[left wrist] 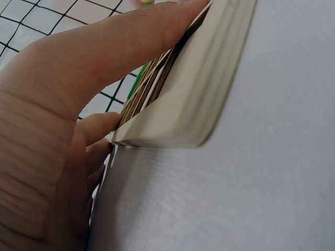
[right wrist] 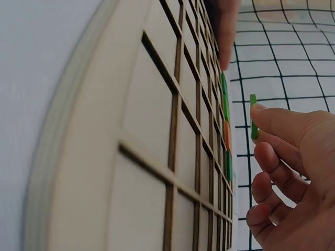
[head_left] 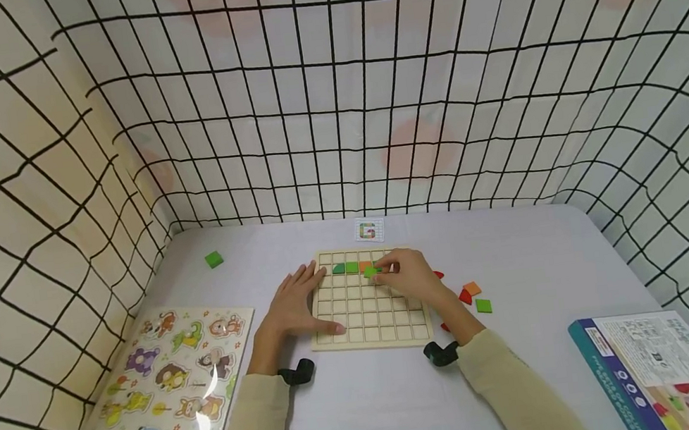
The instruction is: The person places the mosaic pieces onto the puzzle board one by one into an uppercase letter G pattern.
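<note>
Pinching one green tile (right wrist: pixel 253 116) (right hand (head_left: pixel 411 275))

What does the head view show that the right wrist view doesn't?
Only the head view shows the left hand resting on the grid board's left edge, loose tiles, the animal puzzle and a box. Only the right wrist view shows the green tile edge-on, raised off the board. Both show the right hand pinching that tile.

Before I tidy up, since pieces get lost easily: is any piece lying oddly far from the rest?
Yes. One green tile lies alone near the table's far left corner, well apart from the grid board and from the loose pieces to the board's right. Otherwise nothing looks spilled or damaged.
</note>
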`<state>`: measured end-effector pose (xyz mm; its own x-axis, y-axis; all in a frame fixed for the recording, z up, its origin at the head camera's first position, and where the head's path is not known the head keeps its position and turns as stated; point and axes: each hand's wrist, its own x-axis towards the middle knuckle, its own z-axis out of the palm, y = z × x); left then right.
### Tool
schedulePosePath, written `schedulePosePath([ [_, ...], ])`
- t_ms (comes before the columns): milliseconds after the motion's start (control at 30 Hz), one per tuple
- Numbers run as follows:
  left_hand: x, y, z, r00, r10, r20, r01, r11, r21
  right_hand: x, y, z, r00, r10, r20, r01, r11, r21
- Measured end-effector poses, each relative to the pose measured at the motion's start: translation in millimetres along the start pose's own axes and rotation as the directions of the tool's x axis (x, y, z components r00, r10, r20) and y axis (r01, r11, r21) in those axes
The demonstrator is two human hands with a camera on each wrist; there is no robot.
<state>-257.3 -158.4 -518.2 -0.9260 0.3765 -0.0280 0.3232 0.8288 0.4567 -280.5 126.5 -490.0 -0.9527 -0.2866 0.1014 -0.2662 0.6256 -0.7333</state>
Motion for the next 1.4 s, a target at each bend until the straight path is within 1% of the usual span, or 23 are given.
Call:
schedulePosePath([
  [100, 0.5, -1.4, -1.1, 1.0, 0.001, 0.003, -0.001, 1.0, 0.005, 5, -3, 9, 1.0, 0.01, 0.018, -0.01, 1.0, -0.006],
  [367, 0.7, -1.5, -1.4, 1.0, 0.007, 0.005, -0.007, 1.0, 0.024, 12, -13, 28, 0.999, -0.019, 0.035, 0.019, 1.0, -0.013],
  [533, -0.7, -0.7, -1.4, 1.0, 0.006, 0.007, -0.006, 1.0, 0.005, 16, -21, 38, 0.999, -0.018, 0.042, 0.019, 0.999, -0.029],
  [667, -0.6, -0.6, -1.4, 1.0, 0.004, 0.005, -0.004, 1.0, 0.006, 18, -25, 44, 0.999, -0.022, 0.041, 0.022, 0.999, -0.022],
  [933, 0.4, -2.8, 0.5, 1.0, 0.006, 0.001, -0.006, 1.0, 0.007, 20, -29, 52, 0.998, -0.018, 0.065, 0.02, 0.999, -0.027],
  [1133, 1.0, -3.3, 0.9, 1.0, 0.006, -0.001, -0.006, 1.0, 0.012, 22, -31, 54, 0.998, 0.0, 0.058, 0.002, 1.0, -0.03],
  [1400, 1.0, -2.7, 0.4, 1.0, 0.0, 0.009, 0.0, 1.0, 0.015, 22, -33, 55, 0.999, 0.011, 0.05, -0.008, 0.998, -0.062],
])
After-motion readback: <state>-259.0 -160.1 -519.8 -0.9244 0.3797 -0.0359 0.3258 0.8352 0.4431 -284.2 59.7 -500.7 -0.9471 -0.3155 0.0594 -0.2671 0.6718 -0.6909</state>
